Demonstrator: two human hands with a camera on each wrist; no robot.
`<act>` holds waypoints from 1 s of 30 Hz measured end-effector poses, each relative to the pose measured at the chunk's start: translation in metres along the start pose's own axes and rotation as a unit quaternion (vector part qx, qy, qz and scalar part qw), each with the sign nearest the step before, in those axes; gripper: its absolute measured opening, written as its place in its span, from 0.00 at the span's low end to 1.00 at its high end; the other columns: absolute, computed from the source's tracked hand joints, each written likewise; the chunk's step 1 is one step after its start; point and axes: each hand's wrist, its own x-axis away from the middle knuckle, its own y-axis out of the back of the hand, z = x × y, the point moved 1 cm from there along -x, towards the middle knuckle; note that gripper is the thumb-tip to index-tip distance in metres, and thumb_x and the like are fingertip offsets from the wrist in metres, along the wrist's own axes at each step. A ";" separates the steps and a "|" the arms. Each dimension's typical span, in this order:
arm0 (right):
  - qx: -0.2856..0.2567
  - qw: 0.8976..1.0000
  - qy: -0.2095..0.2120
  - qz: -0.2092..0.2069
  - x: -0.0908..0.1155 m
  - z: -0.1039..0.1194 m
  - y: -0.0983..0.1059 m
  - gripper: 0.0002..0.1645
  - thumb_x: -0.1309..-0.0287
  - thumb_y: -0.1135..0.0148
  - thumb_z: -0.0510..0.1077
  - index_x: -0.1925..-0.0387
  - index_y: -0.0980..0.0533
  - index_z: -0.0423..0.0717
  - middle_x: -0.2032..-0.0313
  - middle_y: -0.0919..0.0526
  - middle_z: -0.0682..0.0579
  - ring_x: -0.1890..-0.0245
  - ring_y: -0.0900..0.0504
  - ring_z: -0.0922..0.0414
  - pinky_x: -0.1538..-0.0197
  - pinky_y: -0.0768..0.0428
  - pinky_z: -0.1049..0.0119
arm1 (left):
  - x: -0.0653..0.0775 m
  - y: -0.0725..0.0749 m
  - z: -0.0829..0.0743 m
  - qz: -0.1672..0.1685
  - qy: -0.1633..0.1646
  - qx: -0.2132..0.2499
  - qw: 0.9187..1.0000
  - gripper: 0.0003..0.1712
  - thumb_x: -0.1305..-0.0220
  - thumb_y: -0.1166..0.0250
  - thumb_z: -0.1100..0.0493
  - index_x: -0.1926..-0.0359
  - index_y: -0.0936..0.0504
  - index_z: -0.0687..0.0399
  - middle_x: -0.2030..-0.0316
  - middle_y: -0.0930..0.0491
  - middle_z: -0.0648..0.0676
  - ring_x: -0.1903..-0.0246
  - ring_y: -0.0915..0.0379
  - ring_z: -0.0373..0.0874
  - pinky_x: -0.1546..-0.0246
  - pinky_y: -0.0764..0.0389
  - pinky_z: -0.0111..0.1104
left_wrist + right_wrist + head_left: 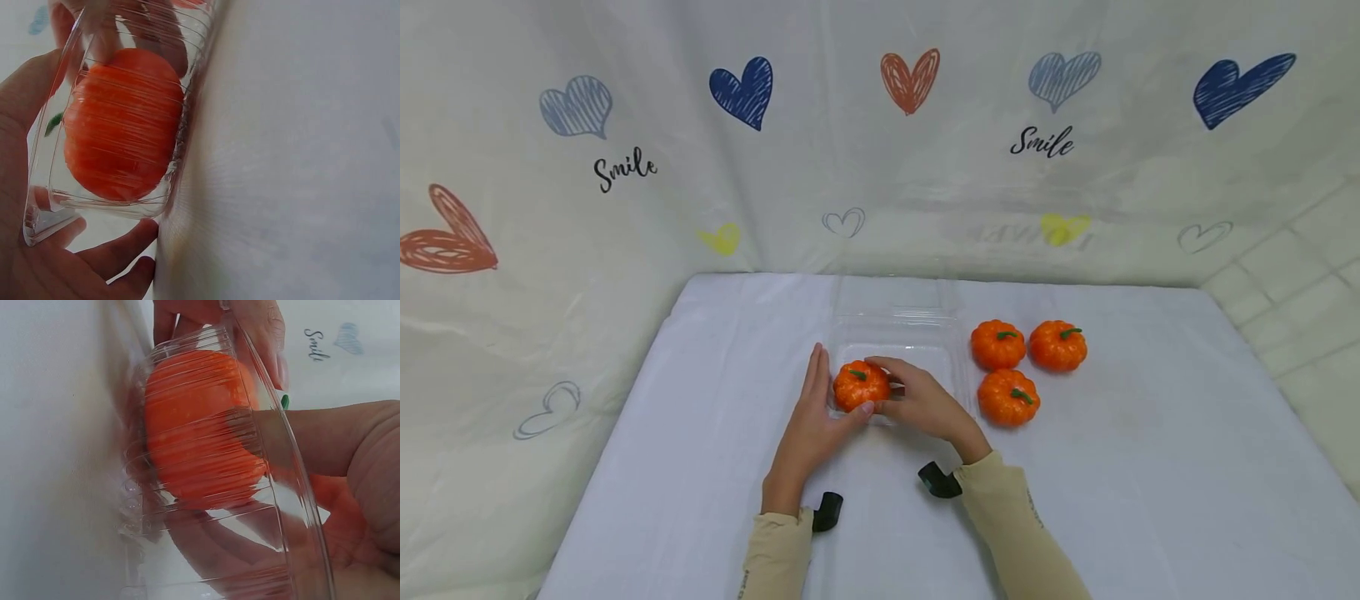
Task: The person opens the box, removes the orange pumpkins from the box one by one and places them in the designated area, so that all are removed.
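A small orange toy pumpkin (859,387) with a green stem sits in the front left corner of a clear plastic clamshell box (917,357). My right hand (928,406) reaches into the box and grips the pumpkin between thumb and fingers. In the right wrist view, that thumb crosses the box rim and lies against the pumpkin (197,434). My left hand (814,425) rests along the box's left side, its fingers straight and its thumb at the front edge. Seen in the left wrist view, the pumpkin (122,134) shows through the ribbed wall.
Three more orange pumpkins stand in a cluster right of the box: one front (1008,398), one back left (997,345), one back right (1058,346). The box's raised clear lid (891,296) is at the back. A white cloth covers the table (1120,467); a heart-printed curtain (820,167) hangs behind.
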 end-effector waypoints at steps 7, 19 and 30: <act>0.009 1.000 0.016 -0.024 0.003 0.003 0.002 0.36 0.35 0.28 0.32 0.27 0.27 0.39 0.30 0.23 0.42 0.35 0.21 0.41 0.34 0.20 0.47 | 0.000 0.000 -0.002 0.003 -0.003 0.001 1.000 0.68 0.36 0.31 0.27 0.12 0.59 0.49 0.15 0.68 0.38 0.19 0.49 0.53 0.23 0.43 0.55; 0.036 0.994 0.021 -0.098 0.012 0.012 0.011 0.39 0.38 0.25 0.30 0.27 0.26 0.43 0.31 0.23 0.46 0.35 0.21 0.46 0.36 0.18 0.50 | 0.000 -0.003 -0.003 0.003 0.010 -0.002 1.000 0.69 0.36 0.29 0.28 0.12 0.61 0.46 0.14 0.68 0.40 0.19 0.48 0.55 0.24 0.42 0.57; 0.006 0.987 0.008 -0.162 0.029 0.014 0.029 0.38 0.37 0.25 0.31 0.27 0.26 0.44 0.30 0.24 0.46 0.37 0.19 0.46 0.37 0.17 0.48 | 0.000 -0.002 -0.001 0.009 0.015 -0.011 1.000 0.68 0.34 0.29 0.30 0.12 0.63 0.46 0.14 0.70 0.40 0.18 0.50 0.54 0.22 0.46 0.57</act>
